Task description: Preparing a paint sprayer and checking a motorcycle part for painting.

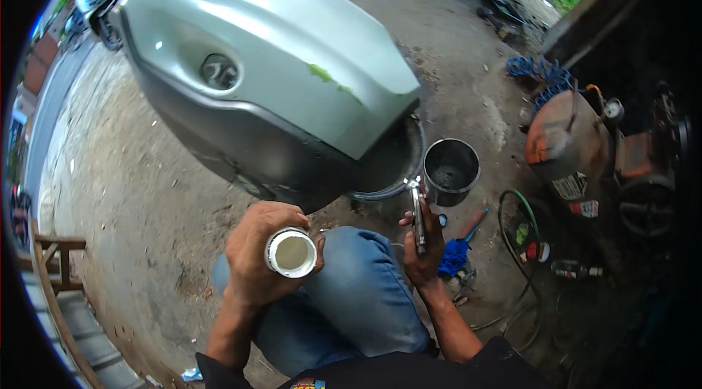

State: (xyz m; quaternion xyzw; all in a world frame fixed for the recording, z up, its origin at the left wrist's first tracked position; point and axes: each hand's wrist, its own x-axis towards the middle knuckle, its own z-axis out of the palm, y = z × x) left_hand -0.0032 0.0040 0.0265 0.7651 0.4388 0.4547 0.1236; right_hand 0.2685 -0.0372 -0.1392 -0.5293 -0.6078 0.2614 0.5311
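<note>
from the view's centre: at seven o'clock the left hand (252,261) grasps an open white container (291,231), fingers curled round it; at four the right hand's (426,254) fingers grip a silver spray gun (419,222), a metal cup (451,157) just beside it at three. a pale green shell (278,45) spans eleven, partly over a dark bucket (411,148).
</note>
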